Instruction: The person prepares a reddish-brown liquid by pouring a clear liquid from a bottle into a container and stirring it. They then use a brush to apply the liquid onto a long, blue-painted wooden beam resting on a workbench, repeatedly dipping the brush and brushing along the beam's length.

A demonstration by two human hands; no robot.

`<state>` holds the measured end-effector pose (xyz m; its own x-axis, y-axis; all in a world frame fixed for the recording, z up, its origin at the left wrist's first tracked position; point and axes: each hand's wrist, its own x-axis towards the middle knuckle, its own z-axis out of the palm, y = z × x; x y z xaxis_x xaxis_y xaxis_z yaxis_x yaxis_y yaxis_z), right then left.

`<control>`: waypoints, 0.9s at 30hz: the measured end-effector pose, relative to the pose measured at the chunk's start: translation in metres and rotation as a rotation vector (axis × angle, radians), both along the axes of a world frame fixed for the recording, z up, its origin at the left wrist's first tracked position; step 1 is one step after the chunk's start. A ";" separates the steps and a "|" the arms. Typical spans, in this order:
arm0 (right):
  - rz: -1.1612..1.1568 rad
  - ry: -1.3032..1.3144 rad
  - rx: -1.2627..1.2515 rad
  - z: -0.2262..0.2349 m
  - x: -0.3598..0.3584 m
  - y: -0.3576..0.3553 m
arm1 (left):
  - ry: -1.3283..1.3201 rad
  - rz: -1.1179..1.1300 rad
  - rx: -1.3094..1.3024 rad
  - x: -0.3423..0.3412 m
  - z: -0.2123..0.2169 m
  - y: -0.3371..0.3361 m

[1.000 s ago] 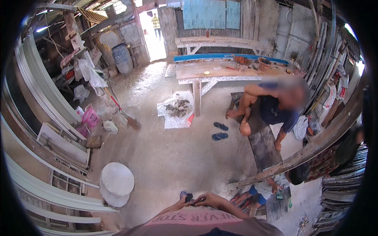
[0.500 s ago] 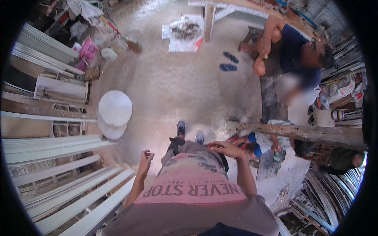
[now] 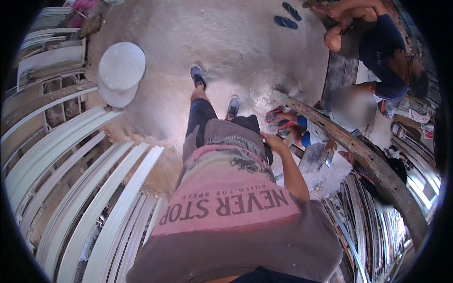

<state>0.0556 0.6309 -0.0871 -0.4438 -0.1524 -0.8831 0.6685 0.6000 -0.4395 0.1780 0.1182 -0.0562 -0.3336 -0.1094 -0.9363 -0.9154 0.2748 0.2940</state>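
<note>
My right hand (image 3: 272,141) hangs beside my right hip, next to my dark shorts (image 3: 200,115). Its fingers are small and partly turned away, so I cannot tell whether they hold anything. My left hand is out of sight. I am on my feet in dark sneakers (image 3: 197,74), the left foot ahead of the right. Closest to my right hand are the red sandals (image 3: 284,128) of a person sitting low at my right.
Long pale strips (image 3: 118,207) lie racked at my left. Two overlapping white round discs (image 3: 122,66) stand beyond them. A rough wooden beam (image 3: 347,139) slants across on the right. Another person (image 3: 384,52) sits behind it, near dark flip-flops (image 3: 286,21).
The view has shifted, with the discs and flip-flops now higher in the picture. My left foot has stepped ahead. My left hand has gone out of view; my right hand has lowered beside my hip.
</note>
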 end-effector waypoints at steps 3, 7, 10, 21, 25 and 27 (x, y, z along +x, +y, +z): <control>-0.234 -0.156 0.005 0.002 -0.065 -0.024 | 0.032 -0.034 -0.055 -0.082 -0.007 -0.004; -0.383 0.054 0.076 -0.004 -0.146 -0.054 | 0.040 -0.047 -0.151 -0.177 -0.010 -0.026; -0.634 0.129 0.179 -0.019 -0.202 -0.061 | 0.171 0.192 0.012 -0.252 0.020 -0.055; -0.328 0.113 0.280 -0.029 -0.314 -0.129 | 0.427 -0.360 0.064 -0.502 0.010 -0.115; -0.230 0.175 0.295 -0.036 -0.368 -0.139 | 0.644 -0.234 0.074 -0.699 0.044 -0.105; -0.298 0.197 0.325 -0.050 -0.390 -0.137 | 0.852 -0.190 0.191 -0.809 0.113 -0.072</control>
